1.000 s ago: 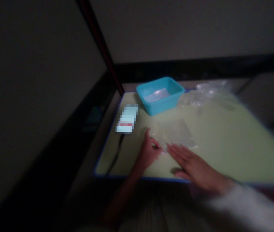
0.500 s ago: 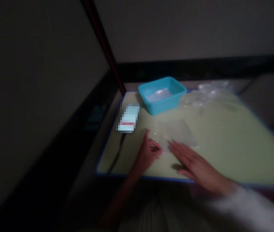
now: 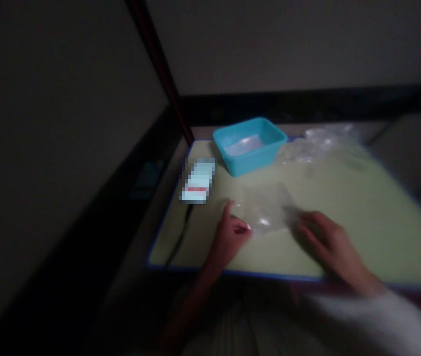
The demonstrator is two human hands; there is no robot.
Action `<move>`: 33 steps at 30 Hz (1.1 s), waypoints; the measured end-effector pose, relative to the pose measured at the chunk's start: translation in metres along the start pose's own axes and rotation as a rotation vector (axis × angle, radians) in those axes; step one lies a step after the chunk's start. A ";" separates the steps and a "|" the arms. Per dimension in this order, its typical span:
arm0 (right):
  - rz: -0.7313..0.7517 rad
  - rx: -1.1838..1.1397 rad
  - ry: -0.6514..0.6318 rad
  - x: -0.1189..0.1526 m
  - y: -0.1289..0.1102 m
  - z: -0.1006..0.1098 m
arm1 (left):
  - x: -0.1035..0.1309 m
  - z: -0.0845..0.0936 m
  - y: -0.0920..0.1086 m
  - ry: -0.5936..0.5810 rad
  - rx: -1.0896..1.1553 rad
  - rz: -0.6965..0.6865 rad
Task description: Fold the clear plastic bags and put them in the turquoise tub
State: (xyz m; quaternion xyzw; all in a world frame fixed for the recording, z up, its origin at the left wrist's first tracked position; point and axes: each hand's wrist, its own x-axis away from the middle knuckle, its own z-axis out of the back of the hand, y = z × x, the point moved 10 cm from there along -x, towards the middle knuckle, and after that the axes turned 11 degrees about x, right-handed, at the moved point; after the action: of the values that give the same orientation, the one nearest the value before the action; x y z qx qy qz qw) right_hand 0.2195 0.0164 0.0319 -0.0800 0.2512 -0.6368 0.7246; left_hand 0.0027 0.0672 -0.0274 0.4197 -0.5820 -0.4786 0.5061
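Observation:
A clear plastic bag lies flat on the yellow-green table in front of the blue basket. My left hand pinches the bag's near left corner between thumb and fingers, with one finger raised. At the bag's right edge is my right hand, blurred by motion; whether its fingertips grip the bag cannot be made out. Light glints off the near part of the bag.
A blue basket with something whitish inside stands at the back. Crumpled clear plastic lies at the back right. On the left sits a pixelated bright phone-like object, with a dark cord running toward the blue-edged table's front.
My right hand has moved right, off the middle of the bag to its right edge, and its fingers have curled. My left hand has stayed almost in place at the corner.

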 end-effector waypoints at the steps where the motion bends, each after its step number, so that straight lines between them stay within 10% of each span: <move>1: -0.073 -0.011 0.030 0.000 0.014 0.005 | 0.000 -0.001 0.001 0.001 -0.004 -0.005; 8: -0.223 0.034 -0.085 -0.001 0.061 -0.009 | 0.004 -0.002 0.006 0.027 -0.044 -0.070; 33: -0.104 0.219 -0.058 -0.003 0.045 -0.023 | 0.010 0.009 0.015 0.080 -0.177 -0.108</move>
State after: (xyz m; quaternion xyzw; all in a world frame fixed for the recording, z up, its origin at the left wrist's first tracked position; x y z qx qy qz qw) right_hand 0.2486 0.0316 -0.0072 -0.0318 0.1546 -0.6944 0.7021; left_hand -0.0080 0.0615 -0.0111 0.4229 -0.4931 -0.5377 0.5375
